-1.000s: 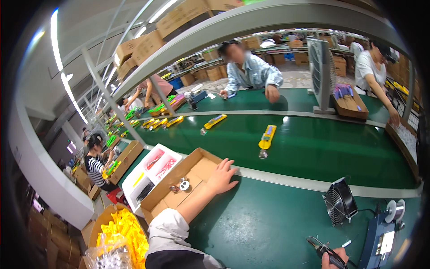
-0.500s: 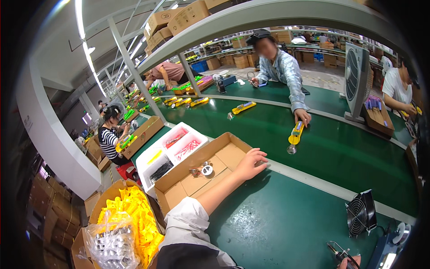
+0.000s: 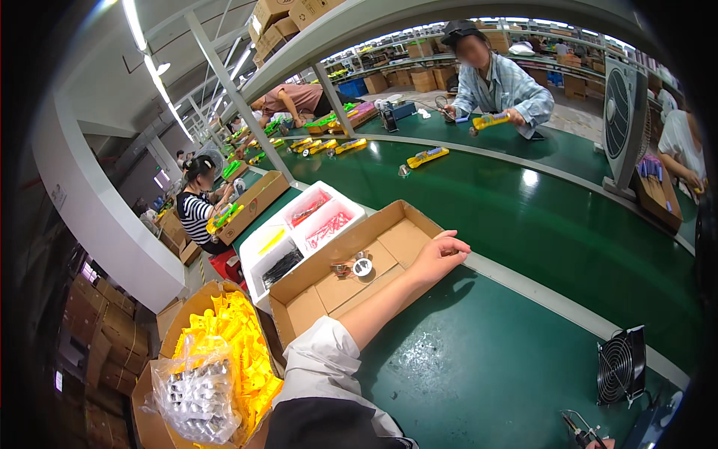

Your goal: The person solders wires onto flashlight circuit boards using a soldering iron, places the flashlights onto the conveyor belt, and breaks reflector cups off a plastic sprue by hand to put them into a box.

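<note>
My left hand rests at the belt-side edge of the green bench, beside a shallow cardboard box. Its fingers are stretched out, slightly bent, and hold nothing visible. Inside the box lie a small round white part and some coppery pieces. At the lower right edge, my right hand shows only in part. It grips a thin tool with a dark handle and metal tip, which looks like a soldering iron. A small black fan stands just beyond it.
A white foam tray with coloured wires adjoins the box. Yellow plastic shells and a bagged lot of silvery parts fill a carton at lower left. Yellow assemblies lie on the green conveyor. Across it, a co-worker holds a yellow assembly.
The co-worker opposite has lifted a yellow assembly off the belt and drawn it back. My left hand stays by the box, its fingers a little more bent. The view has shifted slightly.
</note>
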A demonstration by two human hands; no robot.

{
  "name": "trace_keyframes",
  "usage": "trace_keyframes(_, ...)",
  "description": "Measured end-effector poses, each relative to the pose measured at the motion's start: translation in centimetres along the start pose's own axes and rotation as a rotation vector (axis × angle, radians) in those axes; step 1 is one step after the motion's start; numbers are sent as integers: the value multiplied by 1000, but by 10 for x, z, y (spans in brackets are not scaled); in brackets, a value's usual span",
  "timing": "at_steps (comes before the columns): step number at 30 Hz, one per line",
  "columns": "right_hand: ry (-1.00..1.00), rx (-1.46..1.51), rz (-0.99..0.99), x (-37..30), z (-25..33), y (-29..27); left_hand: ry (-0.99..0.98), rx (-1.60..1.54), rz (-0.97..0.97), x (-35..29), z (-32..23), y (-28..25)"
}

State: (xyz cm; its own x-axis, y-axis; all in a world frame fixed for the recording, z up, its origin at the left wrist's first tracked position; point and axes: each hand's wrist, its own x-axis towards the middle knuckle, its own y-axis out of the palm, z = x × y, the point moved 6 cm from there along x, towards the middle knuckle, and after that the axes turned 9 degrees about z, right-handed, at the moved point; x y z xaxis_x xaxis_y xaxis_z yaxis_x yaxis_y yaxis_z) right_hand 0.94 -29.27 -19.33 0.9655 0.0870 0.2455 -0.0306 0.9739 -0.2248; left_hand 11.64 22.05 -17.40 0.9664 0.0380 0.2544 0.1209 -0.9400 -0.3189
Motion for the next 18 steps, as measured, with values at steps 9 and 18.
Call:
trace_keyframes(9, 76, 19, -27, 1, -4, -5, -34, -59, 5, 0, -2, -2)
trace_keyframes(18, 147, 78, -71, 1, -7, -6, -79, -99, -9, 2, 4, -6)
